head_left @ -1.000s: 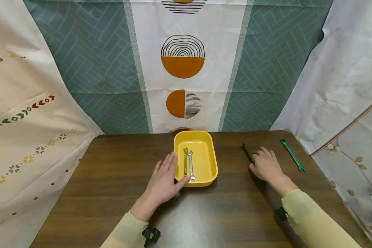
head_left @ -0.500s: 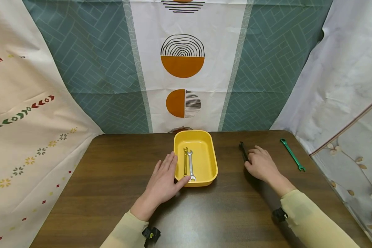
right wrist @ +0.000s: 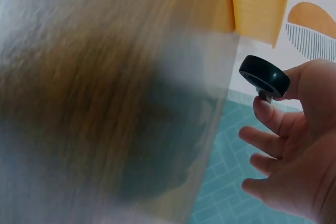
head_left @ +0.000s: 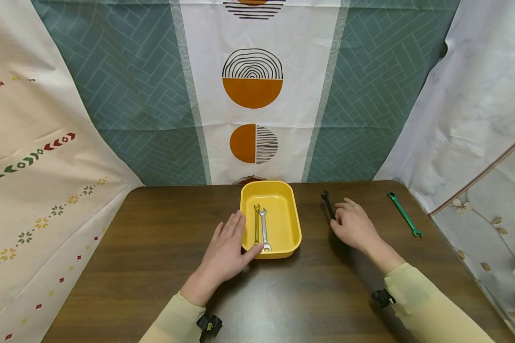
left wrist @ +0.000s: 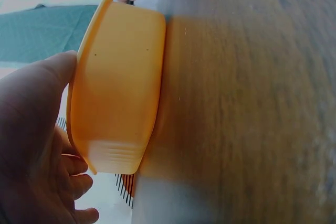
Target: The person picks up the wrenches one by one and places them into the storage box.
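Observation:
My right hand (head_left: 356, 227) pinches a black wrench (head_left: 328, 204) between thumb and index finger, to the right of the yellow tray (head_left: 285, 216). In the right wrist view the wrench's ring end (right wrist: 266, 77) points at the camera, held off the tabletop, and the other fingers are spread loosely. My left hand (head_left: 224, 255) rests against the tray's near left corner with fingers straight; the left wrist view has its thumb on the rim. Inside the tray a gold wrench (head_left: 257, 224) and a silver wrench (head_left: 263, 226) lie side by side, their near ends close to my left thumb.
A green wrench (head_left: 405, 214) lies near the right edge of the dark wooden table (head_left: 283, 300). Patterned cloths hang at the back (head_left: 257, 143) and along both sides of the table.
My right hand has moved left toward the tray, carrying the black wrench with it. The left hand, the tray and the green wrench have stayed in place.

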### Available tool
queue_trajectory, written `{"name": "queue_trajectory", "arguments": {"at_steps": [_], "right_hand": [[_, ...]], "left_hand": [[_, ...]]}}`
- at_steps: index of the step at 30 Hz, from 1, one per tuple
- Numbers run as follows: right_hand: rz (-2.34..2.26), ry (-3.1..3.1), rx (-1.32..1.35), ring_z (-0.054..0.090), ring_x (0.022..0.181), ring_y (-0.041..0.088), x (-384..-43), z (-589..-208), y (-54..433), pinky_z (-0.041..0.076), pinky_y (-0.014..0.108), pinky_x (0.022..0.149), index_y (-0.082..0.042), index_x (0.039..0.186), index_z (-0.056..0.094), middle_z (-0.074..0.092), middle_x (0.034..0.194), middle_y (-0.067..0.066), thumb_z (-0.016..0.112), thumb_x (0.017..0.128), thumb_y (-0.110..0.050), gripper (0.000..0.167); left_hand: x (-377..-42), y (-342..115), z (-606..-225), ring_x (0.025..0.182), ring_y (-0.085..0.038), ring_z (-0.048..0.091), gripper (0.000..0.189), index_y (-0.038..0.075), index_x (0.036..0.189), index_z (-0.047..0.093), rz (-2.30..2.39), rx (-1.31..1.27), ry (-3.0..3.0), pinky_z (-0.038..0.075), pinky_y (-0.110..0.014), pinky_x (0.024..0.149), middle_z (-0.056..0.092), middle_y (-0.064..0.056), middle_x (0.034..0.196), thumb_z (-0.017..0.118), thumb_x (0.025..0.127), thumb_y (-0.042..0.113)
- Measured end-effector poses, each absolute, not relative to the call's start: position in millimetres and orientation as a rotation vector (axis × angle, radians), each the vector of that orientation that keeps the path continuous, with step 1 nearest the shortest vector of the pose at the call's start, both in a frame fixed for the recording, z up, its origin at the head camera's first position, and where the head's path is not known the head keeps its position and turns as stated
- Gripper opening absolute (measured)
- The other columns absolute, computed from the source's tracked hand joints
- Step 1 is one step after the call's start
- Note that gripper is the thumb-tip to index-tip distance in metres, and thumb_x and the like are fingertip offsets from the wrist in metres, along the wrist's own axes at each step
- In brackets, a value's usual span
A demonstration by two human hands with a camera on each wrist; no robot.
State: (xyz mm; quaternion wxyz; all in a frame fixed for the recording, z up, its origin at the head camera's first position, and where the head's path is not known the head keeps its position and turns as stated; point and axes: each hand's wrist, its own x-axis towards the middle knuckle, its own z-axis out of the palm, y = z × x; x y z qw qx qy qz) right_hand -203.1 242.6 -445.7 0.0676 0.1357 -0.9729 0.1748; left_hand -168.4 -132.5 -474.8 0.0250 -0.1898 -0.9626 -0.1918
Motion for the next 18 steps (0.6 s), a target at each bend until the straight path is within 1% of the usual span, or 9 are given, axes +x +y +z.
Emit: {"name": "queue_trajectory", "arguments": {"at_steps": [9,18], "right_hand": [[0.592,-2.921,0.382,0.037,0.154,0.056,-203.4,-442.9,232.9,0.023,0.066,0.13,-0.012,0.071,0.057,0.062,0.147,0.035,0.064,0.104,-0.01,0.033],[0.622,-2.888,0.349,0.034,0.158,0.054,-204.4,-442.1,223.2,0.022,0.067,0.13,-0.011,0.071,0.057,0.056,0.155,0.035,0.067,0.104,-0.011,0.034]], "left_hand": [[-168.5,-132.5,-476.1,0.169,-0.035,0.018,0.103,-0.002,0.173,0.029,-0.59,-0.592,-2.97,0.017,-0.061,0.133,0.02,-0.018,0.182,0.061,0.105,0.069],[-168.8,-132.5,-476.2,0.169,-0.034,0.018,0.103,0.0,0.173,0.028,-0.594,-0.581,-2.982,0.016,-0.06,0.134,0.018,-0.016,0.183,0.06,0.105,0.07]]}}
